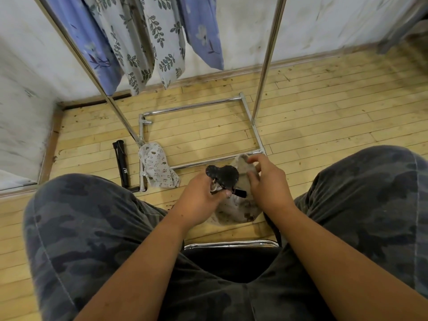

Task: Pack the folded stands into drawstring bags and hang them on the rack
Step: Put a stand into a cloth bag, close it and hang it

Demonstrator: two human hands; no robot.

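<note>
Between the knees, just short of the rack's (267, 66) front base rail, the left hand (201, 195) gripped one black folded stand (223, 176) half inside a beige drawstring bag (234, 209) whose rim the right hand (268, 181) pinched, while a second stand (121, 163) and one printed bag (156, 165) lay at the base's left corner beside open floor (324, 112), below four hanging bags (162, 42).

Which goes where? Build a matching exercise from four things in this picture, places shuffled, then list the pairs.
Things
1 loose black stand
2 cartoon-print bag
3 leaf-print bag
4 beige bag

Places
A hanging from the rack
B pinched by the right hand
C flat on the floor, left of the rack's base
D lying across the rack's bottom bar

Pairs: 1-C, 2-D, 3-A, 4-B
</note>
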